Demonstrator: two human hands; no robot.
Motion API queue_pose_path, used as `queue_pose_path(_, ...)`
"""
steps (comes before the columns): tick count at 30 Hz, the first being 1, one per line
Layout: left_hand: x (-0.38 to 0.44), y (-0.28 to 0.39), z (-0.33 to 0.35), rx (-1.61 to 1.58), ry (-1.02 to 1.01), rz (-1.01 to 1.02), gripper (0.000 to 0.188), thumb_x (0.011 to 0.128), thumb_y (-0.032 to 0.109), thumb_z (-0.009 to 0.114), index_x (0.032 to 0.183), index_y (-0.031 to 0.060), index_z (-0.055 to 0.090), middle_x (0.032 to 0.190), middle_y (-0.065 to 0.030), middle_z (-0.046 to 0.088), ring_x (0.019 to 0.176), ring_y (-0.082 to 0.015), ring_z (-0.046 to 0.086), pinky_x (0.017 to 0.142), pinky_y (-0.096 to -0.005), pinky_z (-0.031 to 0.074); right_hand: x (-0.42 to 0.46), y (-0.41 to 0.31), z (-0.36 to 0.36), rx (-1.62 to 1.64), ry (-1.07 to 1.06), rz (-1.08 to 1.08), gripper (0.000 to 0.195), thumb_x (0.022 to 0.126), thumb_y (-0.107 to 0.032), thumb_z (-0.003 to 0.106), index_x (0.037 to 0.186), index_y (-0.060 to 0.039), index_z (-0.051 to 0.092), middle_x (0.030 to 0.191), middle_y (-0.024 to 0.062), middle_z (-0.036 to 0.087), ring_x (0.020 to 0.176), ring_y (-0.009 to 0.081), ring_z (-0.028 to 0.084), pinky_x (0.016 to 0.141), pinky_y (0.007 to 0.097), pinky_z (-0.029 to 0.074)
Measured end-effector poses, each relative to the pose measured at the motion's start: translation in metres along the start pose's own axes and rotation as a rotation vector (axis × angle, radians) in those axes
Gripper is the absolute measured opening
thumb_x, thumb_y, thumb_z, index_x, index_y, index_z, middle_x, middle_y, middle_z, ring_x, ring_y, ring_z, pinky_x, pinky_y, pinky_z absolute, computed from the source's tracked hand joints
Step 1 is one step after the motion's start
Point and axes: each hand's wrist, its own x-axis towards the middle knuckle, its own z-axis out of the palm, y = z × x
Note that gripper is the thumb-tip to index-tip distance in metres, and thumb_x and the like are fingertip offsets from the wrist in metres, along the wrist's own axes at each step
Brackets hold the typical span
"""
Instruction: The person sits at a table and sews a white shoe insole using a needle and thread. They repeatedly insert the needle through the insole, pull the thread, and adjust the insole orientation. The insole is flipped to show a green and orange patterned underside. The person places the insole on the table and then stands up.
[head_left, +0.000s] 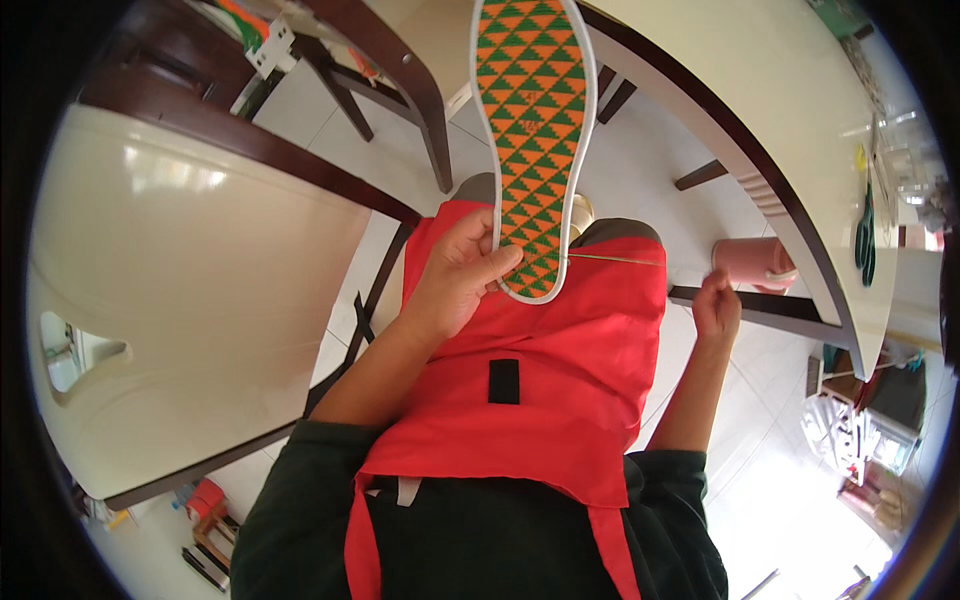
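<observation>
An embroidered shoe insole (534, 142) with green and orange triangles and a white edge stands out over my lap. My left hand (469, 274) grips its narrower lower end, thumb on the patterned face. A thin thread (615, 259) runs from the insole's right edge towards my right hand (716, 304), which is raised off to the right with its fingers closed. The thread is lost to sight before it reaches the fingers, and whether a needle is between them cannot be seen.
A red apron (555, 337) covers my lap. At the right, green-handled scissors (865, 240) lie on a curved, dark-edged table (787, 97). Below it is a pink bucket (750, 261). A pale chair (187, 277) is at my left, and orange and green threads (249, 22) hang at the upper left.
</observation>
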Motion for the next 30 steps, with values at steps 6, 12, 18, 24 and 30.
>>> queue_pose_path(6,0.005,0.001,-0.001,0.128,0.085,0.053,0.023,0.091,0.004,0.053,0.114,-0.0007,0.050,0.098,-0.0083,0.064,0.087,-0.0120,0.063,0.075,-0.0248,0.051,-0.066,-0.024,-0.178,0.378,0.836,-0.347,0.020,0.091,-0.004,0.038,0.074,0.0044,0.046,0.071,0.0074,0.048,0.066,0.0186,0.050,0.083,0.0394,0.055)
queue_pose_path(12,0.005,0.007,0.003,0.158,0.122,0.056,0.025,0.090,0.003,0.053,0.114,-0.0029,0.049,0.099,-0.0111,0.065,0.090,-0.0131,0.063,0.078,-0.0259,0.051,-0.091,0.001,-0.084,-0.307,1.112,-0.537,0.020,0.090,-0.014,0.048,0.076,-0.0006,0.046,0.063,0.0028,0.037,0.055,0.0167,0.042,0.069,0.0360,0.056)
queue_pose_path(18,0.000,0.004,0.009,0.143,0.125,0.039,0.023,0.090,0.002,0.053,0.112,-0.0027,0.050,0.100,-0.0116,0.065,0.089,-0.0135,0.064,0.079,-0.0263,0.052,-0.112,0.078,0.175,-0.672,-0.262,0.079,0.035,0.091,-0.016,0.054,0.123,-0.0013,0.052,0.062,-0.0051,0.041,0.053,0.0036,0.038,0.047,0.0202,0.033)
queue_pose_path(24,-0.006,0.009,0.006,0.131,0.161,0.071,0.024,0.090,0.004,0.053,0.113,-0.0015,0.048,0.098,-0.0103,0.065,0.086,-0.0124,0.064,0.070,-0.0254,0.053,-0.100,0.087,0.148,-0.715,-0.581,0.497,0.014,0.093,-0.016,0.052,0.092,-0.0036,0.059,0.063,-0.0033,0.044,0.052,0.0041,0.036,0.047,0.0202,0.031)
queue_pose_path(30,-0.004,0.003,0.006,0.116,0.191,0.091,0.027,0.090,0.003,0.053,0.115,-0.0039,0.046,0.100,-0.0126,0.064,0.087,-0.0132,0.064,0.073,-0.0260,0.053,-0.099,0.056,0.119,-0.576,-0.095,0.082,0.020,0.092,-0.013,0.049,0.073,-0.0078,0.051,0.064,-0.0039,0.039,0.050,0.0043,0.025,0.048,0.0213,0.026)
